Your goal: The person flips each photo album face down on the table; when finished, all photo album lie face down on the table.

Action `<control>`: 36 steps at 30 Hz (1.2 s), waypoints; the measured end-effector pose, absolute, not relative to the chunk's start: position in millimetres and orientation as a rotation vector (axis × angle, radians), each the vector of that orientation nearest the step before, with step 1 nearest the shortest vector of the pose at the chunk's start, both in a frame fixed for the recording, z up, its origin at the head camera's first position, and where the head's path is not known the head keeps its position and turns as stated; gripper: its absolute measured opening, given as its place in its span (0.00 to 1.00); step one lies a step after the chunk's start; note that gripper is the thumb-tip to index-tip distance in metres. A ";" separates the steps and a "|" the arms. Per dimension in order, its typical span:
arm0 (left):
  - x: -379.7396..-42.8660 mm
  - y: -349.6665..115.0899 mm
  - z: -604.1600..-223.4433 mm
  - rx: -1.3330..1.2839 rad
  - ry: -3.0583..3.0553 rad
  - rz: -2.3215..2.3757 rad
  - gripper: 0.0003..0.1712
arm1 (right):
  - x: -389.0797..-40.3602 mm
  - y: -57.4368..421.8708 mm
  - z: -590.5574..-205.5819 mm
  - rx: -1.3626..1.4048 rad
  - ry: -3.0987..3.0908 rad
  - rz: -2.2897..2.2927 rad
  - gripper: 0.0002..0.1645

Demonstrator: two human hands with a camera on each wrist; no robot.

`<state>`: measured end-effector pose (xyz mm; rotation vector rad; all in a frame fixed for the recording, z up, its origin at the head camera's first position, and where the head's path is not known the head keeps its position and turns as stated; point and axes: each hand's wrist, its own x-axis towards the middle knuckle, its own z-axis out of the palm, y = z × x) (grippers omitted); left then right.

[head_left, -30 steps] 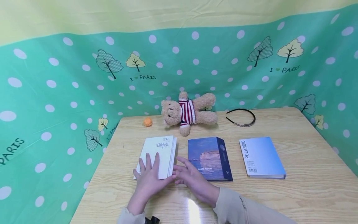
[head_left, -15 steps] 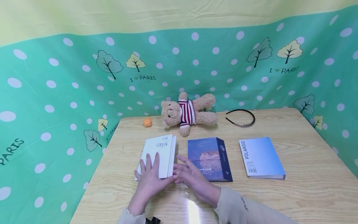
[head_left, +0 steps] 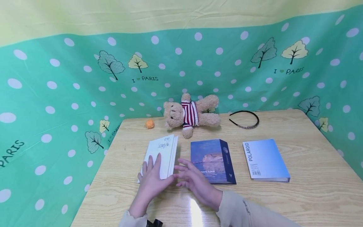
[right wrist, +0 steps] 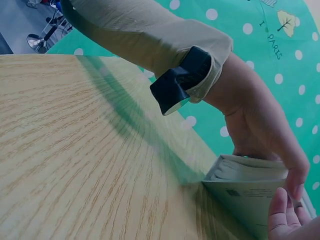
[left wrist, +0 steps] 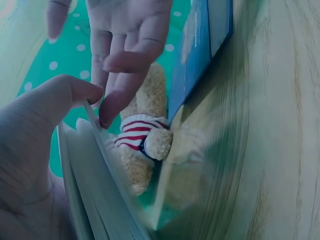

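Observation:
A white book (head_left: pixel 164 149) with handwritten-style characters on its cover stands tilted off the table at the left, its right side raised. My left hand (head_left: pixel 152 181) grips it, fingers spread over the cover and thumb bent at the near right edge. In the left wrist view that thumb (left wrist: pixel 82 91) presses the cover's edge, and the pages (left wrist: pixel 92 165) show. The right wrist view shows printed text on the back cover (right wrist: pixel 245 195). Close beside the left thumb, my right hand (head_left: pixel 197 183) has loosely extended fingers at the book's right edge; whether they touch it, I cannot tell.
A blue photo album (head_left: pixel 208 157) lies just right of the book, under the right hand's reach. Farther right is a blue-white Polaroid album (head_left: pixel 266 160). Along the back lie an orange ball (head_left: pixel 149 123), a teddy bear (head_left: pixel 191 115) and a black headband (head_left: pixel 256 118), before a green curtain (head_left: pixel 181 63).
The white book's right side has risen and tilted more, with the book shifting slightly left and away. My left hand has moved up with it; the right hand has barely moved.

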<state>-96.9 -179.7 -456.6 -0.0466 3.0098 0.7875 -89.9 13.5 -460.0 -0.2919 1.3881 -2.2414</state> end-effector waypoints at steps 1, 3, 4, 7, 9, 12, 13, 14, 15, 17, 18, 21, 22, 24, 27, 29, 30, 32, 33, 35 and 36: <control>-96.7 -179.7 -456.3 -0.045 3.006 0.802 0.65 | -90.3 12.8 -460.8 -0.288 1.392 -2.242 0.34; -96.8 -179.6 -455.7 -0.040 2.997 0.831 0.64 | -91.0 10.9 -462.6 -0.277 1.413 -2.236 0.33; -96.9 -179.6 -455.6 -0.038 2.990 0.843 0.63 | -91.2 9.9 -463.5 -0.273 1.425 -2.233 0.32; -97.0 -179.4 -454.1 -0.023 2.973 0.884 0.61 | -91.5 6.7 -466.2 -0.252 1.451 -2.225 0.31; -97.2 -179.6 -453.5 -0.013 2.964 0.908 0.60 | -91.4 5.3 -467.9 -0.255 1.466 -2.215 0.31; -96.5 -179.9 -451.7 0.010 2.955 0.946 0.58 | -91.0 4.1 -470.3 -0.262 1.485 -2.183 0.32; -96.2 -180.2 -451.0 0.017 2.948 0.968 0.58 | -90.7 4.0 -471.0 -0.265 1.497 -2.168 0.33; -95.7 -180.4 -450.2 0.022 2.939 0.996 0.58 | -90.5 3.9 -471.7 -0.270 1.510 -2.152 0.33; -95.3 -180.6 -449.2 0.030 2.931 1.026 0.57 | -90.3 3.9 -472.4 -0.274 1.525 -2.133 0.34; -94.7 -181.1 -447.5 0.054 2.907 1.088 0.56 | -89.9 3.6 -473.4 -0.285 1.550 -2.104 0.36; -94.5 -181.4 -446.7 0.063 2.895 1.114 0.56 | -89.6 3.5 -473.9 -0.289 1.559 -2.090 0.36; -94.6 -182.0 -444.7 0.093 2.871 1.171 0.55 | -89.5 2.4 -476.1 -0.301 1.570 -2.061 0.38; -94.7 -181.9 -443.9 0.109 2.869 1.182 0.54 | -89.5 2.1 -476.7 -0.304 1.569 -2.054 0.38; -94.7 -181.7 -442.4 0.134 2.865 1.217 0.53 | -89.6 1.3 -477.6 -0.307 1.571 -2.044 0.38; -94.7 -182.5 -440.9 0.175 2.834 1.324 0.50 | -89.4 0.6 -478.0 -0.325 1.570 -2.033 0.36; -94.7 -183.4 -440.1 0.179 2.786 1.410 0.49 | -89.1 0.3 -478.3 -0.343 1.572 -2.024 0.35; -94.7 -184.0 -440.0 0.176 2.757 1.450 0.48 | -89.0 0.4 -478.4 -0.352 1.566 -2.022 0.34; -94.7 -185.1 -439.4 0.153 2.697 1.510 0.48 | -89.1 0.6 -479.0 -0.376 1.559 -2.015 0.33; -94.6 -185.6 -438.8 0.136 2.674 1.530 0.48 | -89.3 0.8 -479.2 -0.384 1.556 -2.012 0.33; -94.1 -186.4 -437.0 0.091 2.638 1.548 0.48 | -89.9 1.4 -479.6 -0.401 1.550 -2.009 0.33; -93.7 -186.9 -436.0 0.061 2.624 1.553 0.47 | -90.2 1.6 -479.5 -0.407 1.546 -2.007 0.33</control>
